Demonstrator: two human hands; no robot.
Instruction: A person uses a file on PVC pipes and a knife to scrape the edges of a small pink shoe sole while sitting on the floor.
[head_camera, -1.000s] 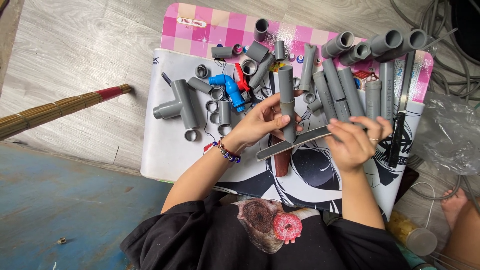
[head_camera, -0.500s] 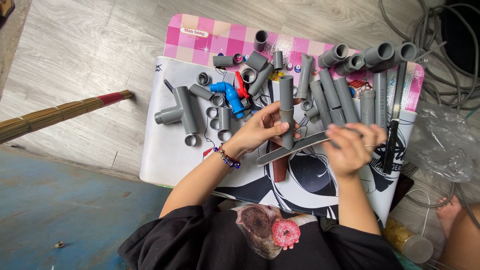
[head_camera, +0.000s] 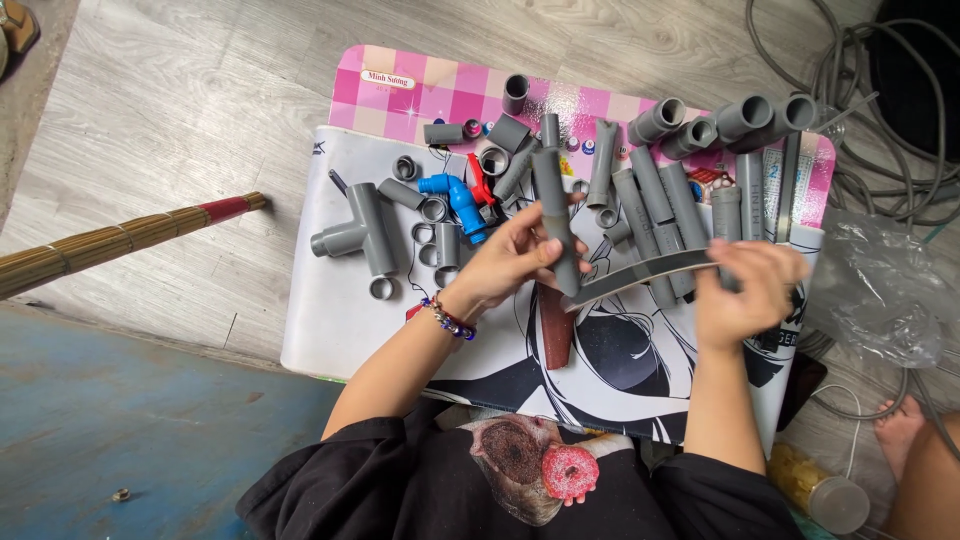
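Note:
My left hand (head_camera: 505, 262) grips a straight grey pipe piece (head_camera: 553, 205) that points away from me over the mat. My right hand (head_camera: 748, 290) holds one end of a thin grey saw blade (head_camera: 640, 276); the blade's other end meets the lower part of that pipe. A beaded bracelet (head_camera: 447, 318) is on my left wrist. Beneath the hands lies a dark red wedge-shaped piece (head_camera: 556, 328), partly hidden.
A white printed mat (head_camera: 340, 320) and a pink checked sheet (head_camera: 400, 95) carry several grey pipes and fittings, a grey tee (head_camera: 362, 235), a blue elbow (head_camera: 458, 200). A broom (head_camera: 120, 240) lies at left. A plastic bag (head_camera: 880, 285), cables (head_camera: 870, 50), a jar (head_camera: 820, 490) and another person's foot (head_camera: 900, 420) at right.
The pipe is tilted more steeply, and the blade now rests lower across it. Both hands stay on their objects and have barely shifted.

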